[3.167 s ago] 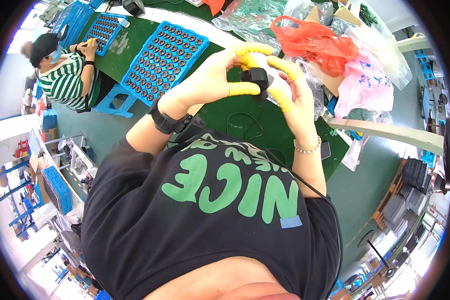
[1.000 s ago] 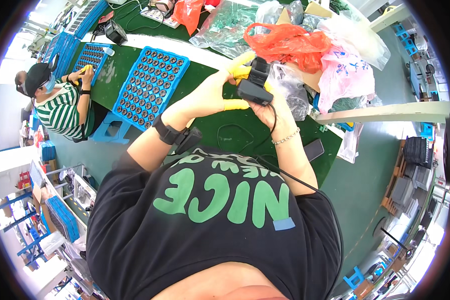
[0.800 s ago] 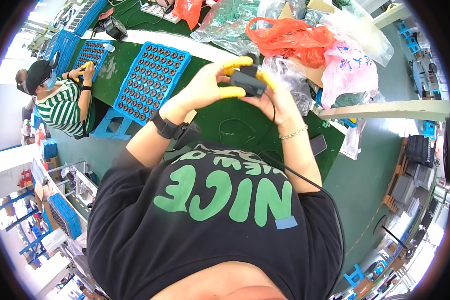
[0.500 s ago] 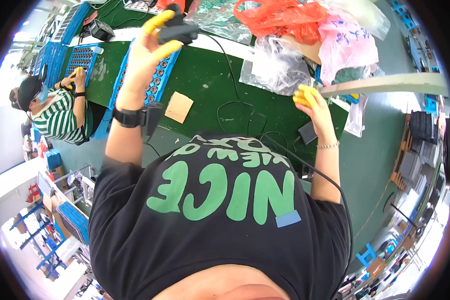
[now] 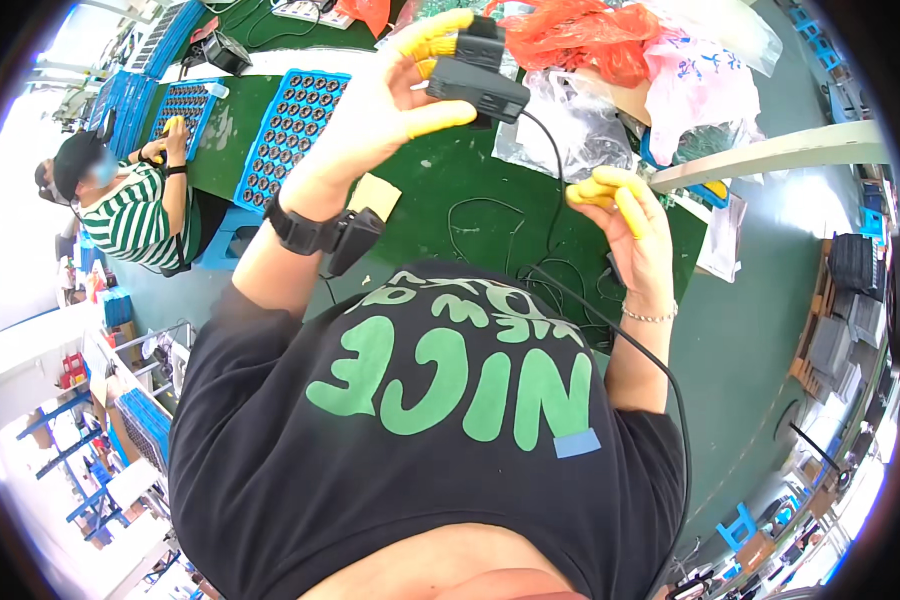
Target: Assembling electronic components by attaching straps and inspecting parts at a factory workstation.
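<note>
My left hand, with yellow covers on its fingertips, is raised over the green table. Its fingers and thumb close round a black, block-shaped device trailing a thin black cable toward the tabletop. To the right, lower down, my right hand wears the same yellow fingertip covers. Its fingers are bent together beside the cable; what they hold, if anything, is too small to make out. A blue tray with rows of round dark parts lies left of my left hand. Below that forearm shows a piece of cardboard.
Red plastic bags, a clear bag and a pink bag crowd the far right. A pale beam juts in beside my right hand. At the left, a person in a striped shirt works at another blue tray.
My left hand has swung right and nearer with the black device, uncovering more of the blue tray. My right hand's fingers have shifted slightly left, closer to the cable.
</note>
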`<action>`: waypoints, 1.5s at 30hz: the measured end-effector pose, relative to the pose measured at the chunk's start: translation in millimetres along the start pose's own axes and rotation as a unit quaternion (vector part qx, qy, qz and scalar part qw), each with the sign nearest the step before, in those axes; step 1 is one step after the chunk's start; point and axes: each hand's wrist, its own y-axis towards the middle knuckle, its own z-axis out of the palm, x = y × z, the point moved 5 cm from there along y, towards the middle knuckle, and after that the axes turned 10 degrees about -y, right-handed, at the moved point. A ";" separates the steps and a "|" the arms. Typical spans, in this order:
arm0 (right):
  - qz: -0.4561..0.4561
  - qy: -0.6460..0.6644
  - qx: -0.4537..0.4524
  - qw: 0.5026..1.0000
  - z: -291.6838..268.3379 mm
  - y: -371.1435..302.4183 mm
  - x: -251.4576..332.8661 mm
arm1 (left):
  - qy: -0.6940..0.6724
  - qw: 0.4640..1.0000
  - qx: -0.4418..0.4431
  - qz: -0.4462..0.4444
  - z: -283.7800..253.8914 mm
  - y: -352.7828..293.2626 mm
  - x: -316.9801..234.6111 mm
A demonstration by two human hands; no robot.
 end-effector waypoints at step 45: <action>-0.076 -0.267 -0.063 0.959 100.9 74.1 -78.8 | -0.065 0.984 -0.152 0.068 -64.8 -92.9 -28.6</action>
